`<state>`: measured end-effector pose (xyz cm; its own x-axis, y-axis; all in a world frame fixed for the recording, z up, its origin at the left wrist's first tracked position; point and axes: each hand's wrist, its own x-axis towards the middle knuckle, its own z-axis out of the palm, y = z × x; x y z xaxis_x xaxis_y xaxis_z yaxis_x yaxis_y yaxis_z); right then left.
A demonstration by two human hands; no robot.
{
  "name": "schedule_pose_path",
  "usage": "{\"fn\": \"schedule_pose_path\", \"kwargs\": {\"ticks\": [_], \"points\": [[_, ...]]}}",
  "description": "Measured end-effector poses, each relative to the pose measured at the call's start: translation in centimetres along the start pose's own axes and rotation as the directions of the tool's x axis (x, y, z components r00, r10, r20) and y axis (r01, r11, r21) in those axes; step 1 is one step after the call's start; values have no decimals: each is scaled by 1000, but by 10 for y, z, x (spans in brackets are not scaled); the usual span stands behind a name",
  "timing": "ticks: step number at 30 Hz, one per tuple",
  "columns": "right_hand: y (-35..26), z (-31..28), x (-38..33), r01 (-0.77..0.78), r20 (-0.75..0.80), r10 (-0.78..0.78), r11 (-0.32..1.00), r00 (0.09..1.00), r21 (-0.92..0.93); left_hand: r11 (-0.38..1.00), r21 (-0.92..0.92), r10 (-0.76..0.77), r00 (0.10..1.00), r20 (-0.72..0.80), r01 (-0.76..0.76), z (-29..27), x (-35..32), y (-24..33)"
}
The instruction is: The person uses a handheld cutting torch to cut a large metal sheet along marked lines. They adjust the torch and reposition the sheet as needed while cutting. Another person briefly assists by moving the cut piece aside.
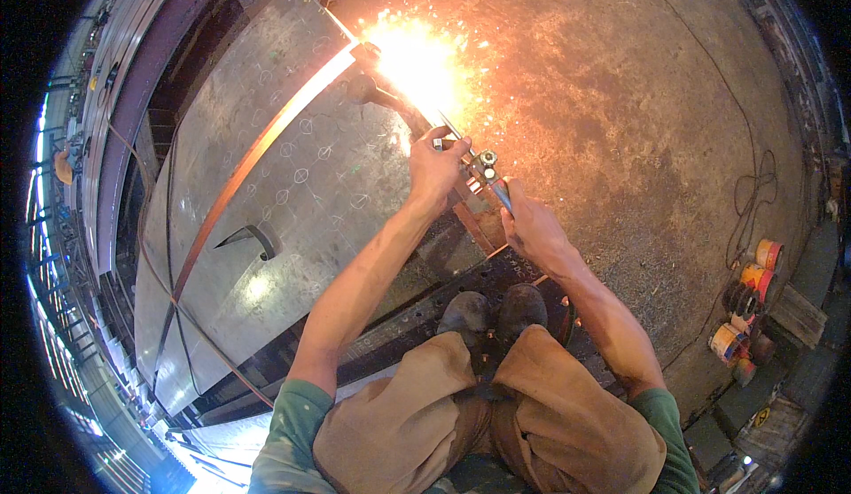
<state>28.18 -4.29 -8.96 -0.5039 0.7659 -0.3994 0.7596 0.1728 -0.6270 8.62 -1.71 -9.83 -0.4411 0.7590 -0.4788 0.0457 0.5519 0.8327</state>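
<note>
1. Workshop yard, stained dirt floor (620, 122). A large grey steel plate (292, 184) lies flat across dark beams, chalk marks all over it, so the cut edge overhangs and sparks fall clear.
2. You squat on a dark perforated beam (425, 317), boots (496, 312) together, which puts you close above the cut line.
3. Your left hand (434, 171) is closed round the front of the cutting torch (474, 168), up near the tubes. Judged: it steadies and guides the tip along the line.
4. Your right hand (532, 228) is clamped on the torch handle at the rear, near the valves, carrying the weight and keeping the angle.
5. The torch runs diagonally up-left from your hands; its tip sits in the bright flare (417, 60) at the plate's upper right edge. The tip itself is washed out by glare.
6. A glowing orange strip (266, 148) runs down the plate, reflected light or hot cut, can't tell.
7. Hoses (745, 193) trail on the floor at right, coloured reels (753, 290) well apart from the sparks.
</note>
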Motion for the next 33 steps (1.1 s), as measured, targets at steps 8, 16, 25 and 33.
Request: {"fn": "schedule_pose_path", "kwargs": {"ticks": [8,16,25,33], "points": [[-6,0,-1,-39,16,39,999,999,8,1000,8,-30,1000,-5,30,-6,-6,8],[-8,-1,-2,-32,8,32,999,999,-6,993,-116,5,1000,27,-2,-1,10,-23],[1,2,-5,29,-10,-29,999,1000,-14,996,-88,7,999,50,-2,-5,-8,1],[1,1,-6,-20,41,21,1000,999,-23,993,-116,-15,999,49,21,-6,-15,10]]}}
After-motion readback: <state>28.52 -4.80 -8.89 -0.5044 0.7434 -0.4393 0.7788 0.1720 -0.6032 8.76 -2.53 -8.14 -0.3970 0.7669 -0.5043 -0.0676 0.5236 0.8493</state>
